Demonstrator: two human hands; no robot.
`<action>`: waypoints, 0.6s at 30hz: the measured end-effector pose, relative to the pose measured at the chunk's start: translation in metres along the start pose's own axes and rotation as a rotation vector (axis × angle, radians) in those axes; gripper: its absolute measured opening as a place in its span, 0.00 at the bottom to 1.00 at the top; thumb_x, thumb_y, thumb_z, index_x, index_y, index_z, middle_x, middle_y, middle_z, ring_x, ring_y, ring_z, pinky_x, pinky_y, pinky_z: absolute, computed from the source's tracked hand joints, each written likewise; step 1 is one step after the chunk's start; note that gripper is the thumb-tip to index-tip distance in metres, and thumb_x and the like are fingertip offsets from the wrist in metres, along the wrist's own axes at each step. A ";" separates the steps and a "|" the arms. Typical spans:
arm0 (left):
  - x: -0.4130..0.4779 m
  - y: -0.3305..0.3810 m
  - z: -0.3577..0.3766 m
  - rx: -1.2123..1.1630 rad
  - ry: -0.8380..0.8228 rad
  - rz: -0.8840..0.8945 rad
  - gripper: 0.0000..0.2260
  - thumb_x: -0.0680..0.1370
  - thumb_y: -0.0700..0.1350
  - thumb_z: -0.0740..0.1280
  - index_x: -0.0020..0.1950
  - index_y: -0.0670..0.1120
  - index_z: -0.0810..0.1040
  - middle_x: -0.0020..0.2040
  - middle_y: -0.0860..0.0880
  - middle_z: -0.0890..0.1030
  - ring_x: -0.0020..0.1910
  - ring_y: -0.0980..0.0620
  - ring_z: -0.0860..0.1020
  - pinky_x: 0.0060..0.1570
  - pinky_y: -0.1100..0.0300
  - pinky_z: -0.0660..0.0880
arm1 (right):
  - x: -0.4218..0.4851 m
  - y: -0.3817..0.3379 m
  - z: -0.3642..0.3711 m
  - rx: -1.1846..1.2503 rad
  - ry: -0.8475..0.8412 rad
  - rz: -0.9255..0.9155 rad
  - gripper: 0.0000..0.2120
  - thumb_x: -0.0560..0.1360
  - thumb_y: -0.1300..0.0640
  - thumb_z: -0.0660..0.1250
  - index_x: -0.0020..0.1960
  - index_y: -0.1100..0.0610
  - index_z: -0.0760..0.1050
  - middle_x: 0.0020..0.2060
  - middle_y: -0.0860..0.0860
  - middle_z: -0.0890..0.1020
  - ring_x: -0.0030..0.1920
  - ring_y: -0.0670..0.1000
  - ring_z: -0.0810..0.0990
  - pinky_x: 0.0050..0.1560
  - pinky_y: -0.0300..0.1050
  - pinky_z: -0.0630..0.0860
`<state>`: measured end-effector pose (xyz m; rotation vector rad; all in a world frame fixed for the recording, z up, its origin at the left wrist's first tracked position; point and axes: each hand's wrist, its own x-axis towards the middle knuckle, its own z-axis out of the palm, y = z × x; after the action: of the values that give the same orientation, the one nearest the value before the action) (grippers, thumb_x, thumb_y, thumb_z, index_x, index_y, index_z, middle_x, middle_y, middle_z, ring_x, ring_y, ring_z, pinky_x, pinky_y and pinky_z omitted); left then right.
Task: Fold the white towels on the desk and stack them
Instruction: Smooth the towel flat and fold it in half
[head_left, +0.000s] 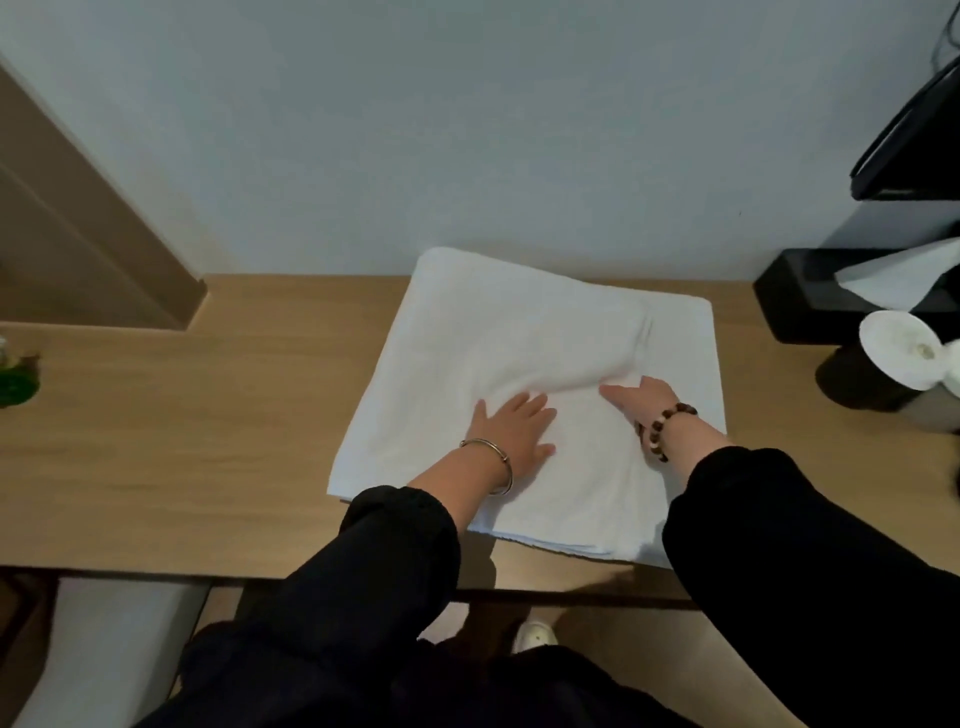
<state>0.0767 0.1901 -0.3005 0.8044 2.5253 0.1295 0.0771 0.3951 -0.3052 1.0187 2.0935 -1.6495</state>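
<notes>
Desk: light wooden desk (182, 441), set against the pale painted wall (467, 130) behind it.
Towel: folded white terry towel (493, 322), flat on the desk right of centre; far edge at the wall (near edge short of the desk front).
Left hand (511, 426): flat on the towel's near half.
Right hand (636, 400): on the towel, just right of the left hand, apart.
Tissue box: black rectangular tissue box (800, 296), on the desk right of the towel, by the wall.
Paper roll: white paper roll (898, 353), in front of the tissue box.
Green item: small green glass item (18, 374), far left, well apart from the towel.
</notes>
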 end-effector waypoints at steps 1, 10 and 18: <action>-0.003 -0.006 0.006 0.018 0.014 -0.017 0.23 0.82 0.54 0.51 0.77 0.53 0.53 0.78 0.56 0.48 0.76 0.54 0.46 0.70 0.38 0.47 | -0.003 -0.001 0.008 -0.020 0.024 -0.013 0.19 0.72 0.51 0.71 0.59 0.58 0.74 0.54 0.56 0.80 0.51 0.57 0.79 0.57 0.52 0.76; -0.032 -0.071 -0.005 0.044 0.115 -0.283 0.19 0.82 0.49 0.46 0.72 0.53 0.63 0.75 0.56 0.62 0.76 0.55 0.51 0.69 0.35 0.48 | -0.035 -0.009 0.109 0.044 0.043 0.038 0.08 0.73 0.56 0.66 0.48 0.61 0.74 0.39 0.54 0.79 0.41 0.56 0.78 0.43 0.47 0.77; -0.035 -0.010 0.032 -0.129 0.056 -0.511 0.38 0.74 0.70 0.44 0.76 0.52 0.35 0.76 0.47 0.34 0.74 0.42 0.33 0.63 0.27 0.42 | -0.016 -0.039 0.086 0.179 -0.082 0.171 0.31 0.65 0.41 0.74 0.60 0.59 0.73 0.51 0.56 0.80 0.48 0.59 0.81 0.54 0.55 0.78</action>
<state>0.1113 0.1606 -0.3164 0.0928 2.6553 0.1411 0.0452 0.3061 -0.2936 1.1290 1.7788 -1.7836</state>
